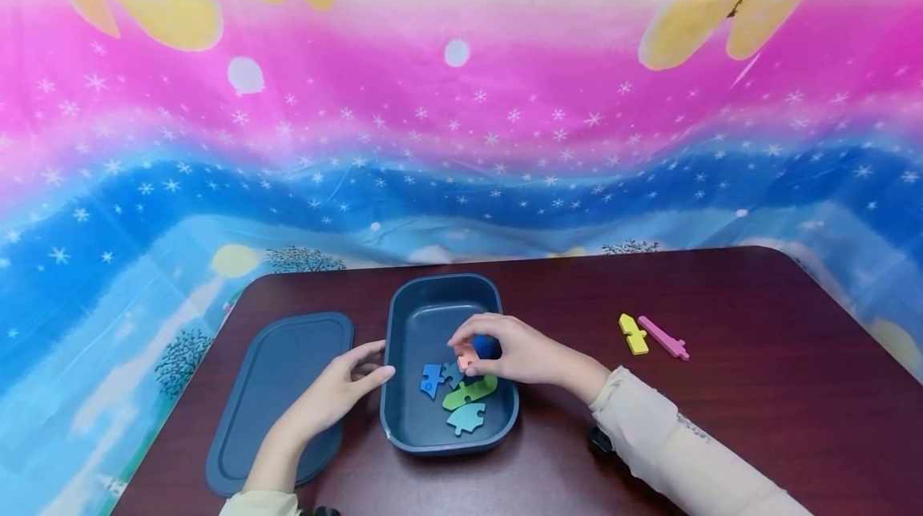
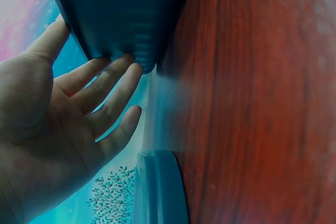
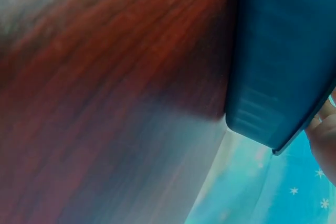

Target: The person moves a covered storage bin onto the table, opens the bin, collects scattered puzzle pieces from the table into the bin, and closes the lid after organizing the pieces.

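A dark blue-grey rectangular box (image 1: 414,443) stands on the table. My left hand (image 1: 337,389) touches its left wall with extended fingers; in the left wrist view the fingertips (image 2: 135,68) rest against the side. Above the box's inside, my right hand (image 1: 515,346) pinches an orange-pink puzzle piece (image 1: 465,357) between thumb and fingers. Below it in the box lie a blue piece (image 1: 431,380), a dark teal piece (image 1: 452,374), a green piece (image 1: 469,393) and a light teal piece (image 1: 466,418). Another blue piece (image 1: 487,347) is partly hidden behind the right hand.
The box's flat lid (image 1: 270,396) lies to its left, partly under the left forearm. On the right side of the table (image 1: 757,404) are a yellow piece (image 1: 634,334) and a long pink piece (image 1: 664,337). A patterned cloth (image 1: 461,131) hangs behind the table.
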A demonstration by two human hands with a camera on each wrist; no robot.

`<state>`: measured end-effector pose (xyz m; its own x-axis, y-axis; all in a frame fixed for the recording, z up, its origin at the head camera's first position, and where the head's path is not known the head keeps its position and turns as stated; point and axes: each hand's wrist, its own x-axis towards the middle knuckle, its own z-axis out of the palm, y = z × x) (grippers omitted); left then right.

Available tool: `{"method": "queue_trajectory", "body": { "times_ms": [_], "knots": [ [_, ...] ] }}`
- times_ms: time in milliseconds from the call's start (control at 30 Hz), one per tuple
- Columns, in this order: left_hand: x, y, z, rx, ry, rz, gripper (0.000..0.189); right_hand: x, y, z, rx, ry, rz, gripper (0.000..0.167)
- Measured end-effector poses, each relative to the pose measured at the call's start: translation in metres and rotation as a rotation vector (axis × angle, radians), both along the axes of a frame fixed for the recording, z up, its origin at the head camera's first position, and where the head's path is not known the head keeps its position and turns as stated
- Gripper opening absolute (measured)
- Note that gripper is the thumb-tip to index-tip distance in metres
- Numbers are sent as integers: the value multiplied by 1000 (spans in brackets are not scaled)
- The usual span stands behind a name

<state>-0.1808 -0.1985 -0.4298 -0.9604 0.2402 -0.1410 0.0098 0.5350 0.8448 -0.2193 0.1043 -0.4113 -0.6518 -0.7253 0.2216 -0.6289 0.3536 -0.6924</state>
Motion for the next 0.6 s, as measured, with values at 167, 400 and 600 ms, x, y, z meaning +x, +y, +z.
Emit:
{"method": "queue_trajectory", "body": {
  "times_ms": [167, 400, 600],
  "knots": [
    [1, 0, 1, 2, 2, -2, 56, 0, -2, -2, 34, -4, -14, 34],
    [1, -1, 0, -4, 10, -2, 58, 0, -3, -3, 34, 8, -16, 34],
    [0, -1, -1, 0, 22, -10, 58, 0, -3, -3, 12, 27, -6, 34]
  ]
}}
